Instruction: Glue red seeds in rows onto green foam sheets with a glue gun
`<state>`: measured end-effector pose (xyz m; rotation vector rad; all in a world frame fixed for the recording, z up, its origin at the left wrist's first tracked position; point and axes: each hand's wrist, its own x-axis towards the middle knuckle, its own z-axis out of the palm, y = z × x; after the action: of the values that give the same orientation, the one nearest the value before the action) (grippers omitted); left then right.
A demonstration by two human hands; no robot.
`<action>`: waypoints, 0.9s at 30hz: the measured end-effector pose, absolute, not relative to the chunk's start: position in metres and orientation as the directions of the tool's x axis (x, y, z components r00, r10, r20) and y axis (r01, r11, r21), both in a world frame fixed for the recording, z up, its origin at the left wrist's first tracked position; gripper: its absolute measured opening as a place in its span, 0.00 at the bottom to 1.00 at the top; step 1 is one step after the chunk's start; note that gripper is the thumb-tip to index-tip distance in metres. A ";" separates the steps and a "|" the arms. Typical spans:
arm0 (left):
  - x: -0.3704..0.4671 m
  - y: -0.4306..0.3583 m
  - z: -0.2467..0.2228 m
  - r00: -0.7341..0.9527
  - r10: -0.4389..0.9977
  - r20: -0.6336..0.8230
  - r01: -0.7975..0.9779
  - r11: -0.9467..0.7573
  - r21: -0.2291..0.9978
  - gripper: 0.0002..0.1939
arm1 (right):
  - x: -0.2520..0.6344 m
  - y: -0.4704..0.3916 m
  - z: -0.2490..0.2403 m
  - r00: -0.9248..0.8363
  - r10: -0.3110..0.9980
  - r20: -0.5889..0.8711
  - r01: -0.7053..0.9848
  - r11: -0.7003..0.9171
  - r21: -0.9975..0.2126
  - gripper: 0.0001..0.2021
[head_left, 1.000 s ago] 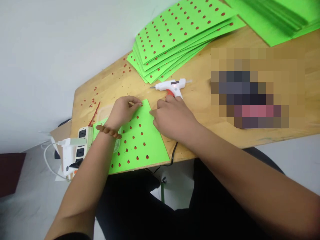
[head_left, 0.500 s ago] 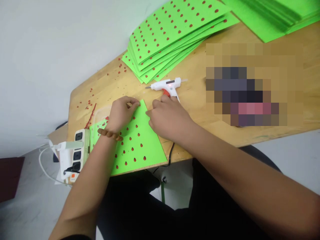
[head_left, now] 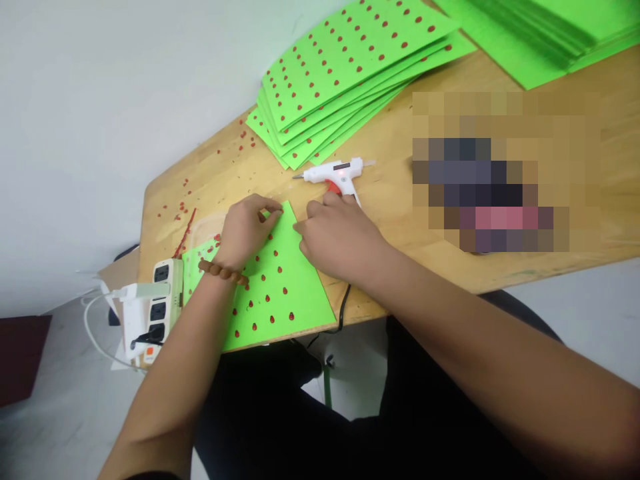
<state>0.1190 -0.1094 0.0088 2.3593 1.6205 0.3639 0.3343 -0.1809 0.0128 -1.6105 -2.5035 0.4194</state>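
Note:
My left hand [head_left: 249, 225], wearing a brown bead bracelet [head_left: 223, 271], is over the far part of a green sheet [head_left: 307, 293]. Its thumb and fingertip pinch together at the sheet's far corner, where a bit of red shows at the tips. Rows of small red, dark-topped pieces [head_left: 285, 291] dot the sheet. Beside the sheet's right edge, my right hand [head_left: 343, 233] is closed, knuckles up; whatever its fingers hold is hidden. Just beyond it lies a white glue gun [head_left: 337, 171] with a red trigger, its nozzle toward the left and its handle partly covered by that hand.
Dotted green sheets [head_left: 345, 60] are piled at the back, with more green sheets [head_left: 550, 40] at far right. Loose red bits [head_left: 183, 208] lie on the wooden table [head_left: 390, 140]. A power strip [head_left: 167, 290] sits at the left edge. A dark cord [head_left: 344, 307] hangs over the front edge.
The whole view has shifted slightly. Both hands keep nearly the same pose over and beside the sheet, and the glue gun stays where it was.

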 end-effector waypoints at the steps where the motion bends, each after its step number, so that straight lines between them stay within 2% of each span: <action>1: 0.119 -0.109 0.009 0.350 0.935 0.061 0.871 -0.349 0.345 0.08 | 0.334 -0.181 0.013 -0.421 0.907 -0.031 0.868 0.393 -0.305 0.20; 8: 0.126 -0.110 0.012 0.311 0.949 0.041 0.899 -0.308 0.311 0.08 | 0.335 -0.182 0.011 -0.431 0.902 0.002 0.858 0.411 -0.309 0.19; 22: 0.126 -0.112 0.018 0.358 0.932 0.054 0.900 -0.360 0.246 0.09 | 0.336 -0.182 0.012 -0.431 0.902 -0.002 0.857 0.409 -0.315 0.19; 24: 0.121 -0.116 0.031 0.307 0.944 0.120 0.910 -0.328 0.255 0.09 | 0.336 -0.182 0.013 -0.434 0.901 -0.017 0.858 0.407 -0.313 0.19; 27: 0.098 -0.135 0.060 0.107 0.950 0.293 0.920 -0.206 0.332 0.10 | 0.337 -0.182 0.015 -0.438 0.898 -0.038 0.858 0.406 -0.314 0.18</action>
<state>0.0983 -0.1354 0.0598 2.2871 1.9365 0.6931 0.3366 -0.1821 0.0147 -1.5825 -2.5163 0.4367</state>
